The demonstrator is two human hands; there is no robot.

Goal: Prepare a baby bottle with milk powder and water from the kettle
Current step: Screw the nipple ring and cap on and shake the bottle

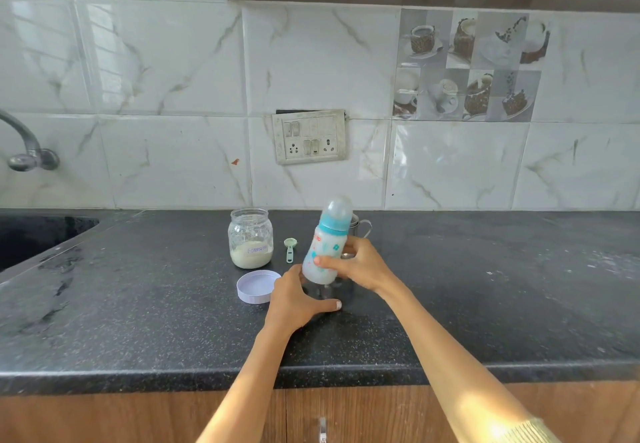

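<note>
My right hand point(360, 266) grips the baby bottle point(325, 248) round its middle, just above the counter. The bottle tilts slightly right, looks milky white inside and carries its blue collar and clear dome cap. My left hand point(298, 300) rests on the counter by the bottle's base with the thumb stretched out under it; its fingers are hidden. The open milk powder jar point(250, 238) stands left of the bottle, about a third full. Its lilac lid point(257, 286) lies in front of it. A small green scoop point(290, 248) lies between jar and bottle. No kettle is in view.
A steel cup with a handle point(362, 229) stands right behind the bottle. The black granite counter point(485, 287) runs to the right, its front edge near me. A sink point(31, 238) and tap point(27, 152) are at far left. A switchboard point(309, 136) is on the tiled wall.
</note>
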